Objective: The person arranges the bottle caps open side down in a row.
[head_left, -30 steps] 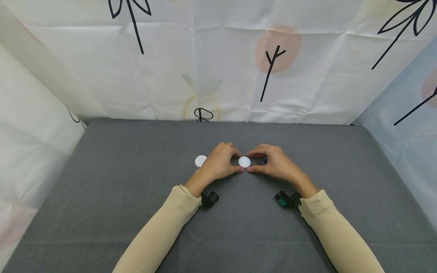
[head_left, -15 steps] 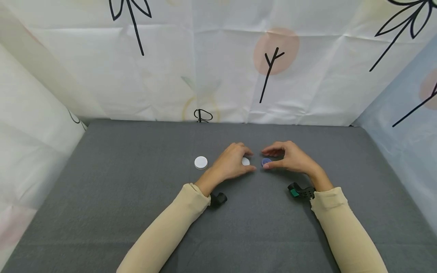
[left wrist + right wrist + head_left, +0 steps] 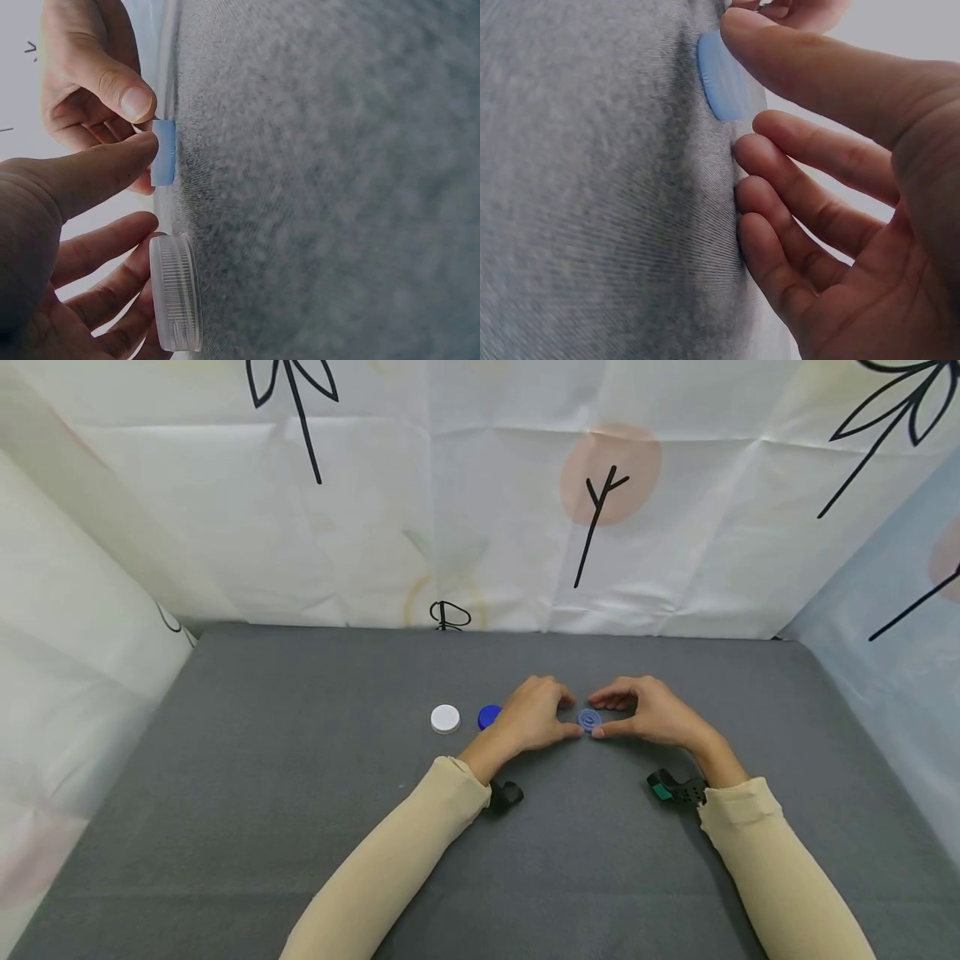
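A light blue round cap (image 3: 589, 720) with rings on top lies on the grey cloth between my two hands. My left hand (image 3: 531, 717) reaches in from the left, its thumb tip at the cap's near left edge; I cannot tell if it touches. From the other side comes my right hand (image 3: 658, 717), thumb at the near right edge and fingers apart beyond the cap. In the left wrist view a whitish ribbed cap (image 3: 176, 292) sits by the left fingers; the left hand hides it in the head view. A darker blue cap (image 3: 489, 717) is partly covered by the left hand.
Left of the darker blue cap lies a white cap (image 3: 446, 719), roughly in line with the others. The grey cloth-covered table (image 3: 300, 818) ends at a white patterned curtain (image 3: 360, 527) behind. Each wrist wears a black camera mount.
Both hands have moved right, from the white cap to the light blue one. The darker blue cap has come into view behind the left hand, which now covers the second white cap.
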`<state>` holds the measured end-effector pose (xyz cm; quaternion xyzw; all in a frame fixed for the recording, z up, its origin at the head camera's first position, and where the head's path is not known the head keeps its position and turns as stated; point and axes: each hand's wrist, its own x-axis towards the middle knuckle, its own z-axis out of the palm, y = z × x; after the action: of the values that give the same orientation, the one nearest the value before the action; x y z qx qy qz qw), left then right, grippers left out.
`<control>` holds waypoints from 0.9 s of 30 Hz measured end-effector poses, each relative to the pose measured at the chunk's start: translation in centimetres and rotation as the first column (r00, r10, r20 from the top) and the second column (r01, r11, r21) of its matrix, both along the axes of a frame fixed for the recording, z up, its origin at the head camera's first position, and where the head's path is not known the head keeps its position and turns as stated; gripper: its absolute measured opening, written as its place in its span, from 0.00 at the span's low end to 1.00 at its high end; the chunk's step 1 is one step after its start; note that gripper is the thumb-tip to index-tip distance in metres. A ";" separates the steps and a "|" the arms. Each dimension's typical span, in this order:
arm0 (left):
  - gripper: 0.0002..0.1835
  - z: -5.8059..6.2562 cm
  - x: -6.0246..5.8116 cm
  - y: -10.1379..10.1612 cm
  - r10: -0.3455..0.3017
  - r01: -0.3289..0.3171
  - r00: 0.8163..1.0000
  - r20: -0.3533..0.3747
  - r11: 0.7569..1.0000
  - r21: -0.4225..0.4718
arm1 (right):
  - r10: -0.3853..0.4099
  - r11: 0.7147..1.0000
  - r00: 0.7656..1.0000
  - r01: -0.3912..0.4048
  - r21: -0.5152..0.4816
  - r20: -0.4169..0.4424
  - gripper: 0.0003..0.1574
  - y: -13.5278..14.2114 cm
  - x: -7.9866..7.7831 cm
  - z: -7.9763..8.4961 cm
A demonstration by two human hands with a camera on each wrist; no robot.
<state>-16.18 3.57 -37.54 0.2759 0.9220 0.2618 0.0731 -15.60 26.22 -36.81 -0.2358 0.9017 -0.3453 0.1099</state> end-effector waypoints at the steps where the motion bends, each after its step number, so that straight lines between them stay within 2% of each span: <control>1: 0.25 0.0 0.0 0.1 0.004 -0.004 1.000 0.003 1.000 -0.006 | -0.001 1.000 1.000 0.001 0.004 -0.005 0.29 0.0 0.0 -0.1; 15: 0.21 0.0 -0.1 1.1 0.032 -0.030 0.999 0.021 0.997 -0.066 | 0.001 0.999 0.999 0.000 0.033 -0.034 0.25 -0.1 0.0 -0.4; 22: 0.16 -0.1 0.0 1.2 0.030 -0.029 0.999 0.019 0.999 -0.033 | 0.002 1.000 0.998 -0.001 0.013 -0.057 0.21 -0.2 0.1 -0.6; 27: 0.16 0.2 0.2 0.9 0.030 -0.030 1.000 -0.001 1.000 -0.003 | 0.003 0.999 0.996 -0.007 -0.050 -0.092 0.20 -0.1 0.3 -0.4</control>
<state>-16.02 4.52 -37.36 0.2622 0.9264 0.2612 0.0693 -15.31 26.13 -37.24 -0.2563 0.8963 -0.3564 0.0632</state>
